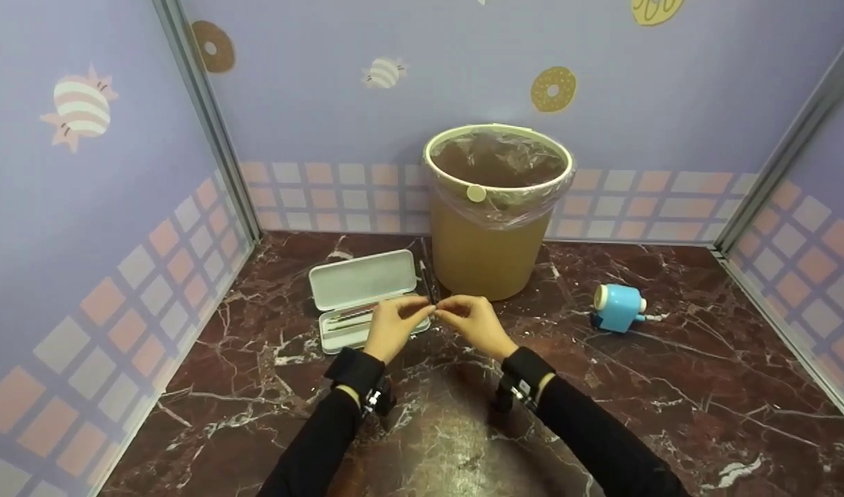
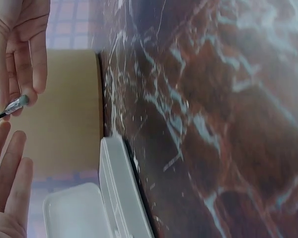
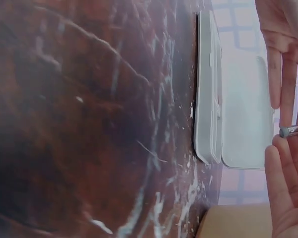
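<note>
Over the right end of the open pencil case (image 1: 363, 281), both hands meet at a dark pencil (image 1: 427, 279). Its other end points away from the person. My left hand (image 1: 392, 324) pinches it from the left. From the right, the thumb and fingertips of my right hand (image 1: 478, 324) pinch it too. A silver band and grey-green eraser tip (image 2: 23, 100) stick out between the fingertips in the left wrist view. The right wrist view shows the same eraser tip (image 3: 284, 132) between both hands, whose other fingers are spread. Several slim pencils (image 1: 349, 319) lie in the case.
Behind the right hand stands a tan bin (image 1: 487, 252) lined with a clear bag. A blue crank pencil sharpener (image 1: 619, 308) sits off to the right. Small pale bits are scattered on the dark marbled table (image 1: 422, 442). Patterned walls (image 1: 325, 103) enclose the back and sides.
</note>
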Tool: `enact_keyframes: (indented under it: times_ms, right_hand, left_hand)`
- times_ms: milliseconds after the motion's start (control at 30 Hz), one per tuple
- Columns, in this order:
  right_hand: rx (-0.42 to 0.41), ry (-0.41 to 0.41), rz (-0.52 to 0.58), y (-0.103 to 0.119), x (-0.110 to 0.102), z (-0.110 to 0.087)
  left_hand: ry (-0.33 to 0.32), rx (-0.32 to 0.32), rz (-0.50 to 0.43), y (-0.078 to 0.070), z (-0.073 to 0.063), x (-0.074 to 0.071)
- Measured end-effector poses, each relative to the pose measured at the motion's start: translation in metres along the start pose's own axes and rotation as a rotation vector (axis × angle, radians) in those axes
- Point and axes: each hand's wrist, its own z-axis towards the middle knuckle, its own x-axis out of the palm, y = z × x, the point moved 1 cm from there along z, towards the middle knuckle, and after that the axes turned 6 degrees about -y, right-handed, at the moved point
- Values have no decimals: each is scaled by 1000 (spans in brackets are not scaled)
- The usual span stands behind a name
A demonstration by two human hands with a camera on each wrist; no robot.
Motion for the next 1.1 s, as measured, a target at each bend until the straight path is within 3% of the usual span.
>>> enact_keyframes:
  times_ms: [200, 633, 767, 933, 1100]
  right_hand:
    - [26, -8, 63, -3, -3, -11]
    - [7, -24, 16, -11, -11, -19]
    - [15, -9, -21, -10, -17, -21]
    - [-14, -14, -86, -8, -30, -21]
    - [-92, -45, -197, -8, -43, -20]
  left_hand:
    - [6, 4, -9, -3, -3, 9]
    - [6, 88, 51, -5, -7, 16]
    - [36, 173, 162, -7, -6, 15]
    - [91, 288, 382, -12, -4, 11]
    - [125, 402, 591, -16, -2, 5]
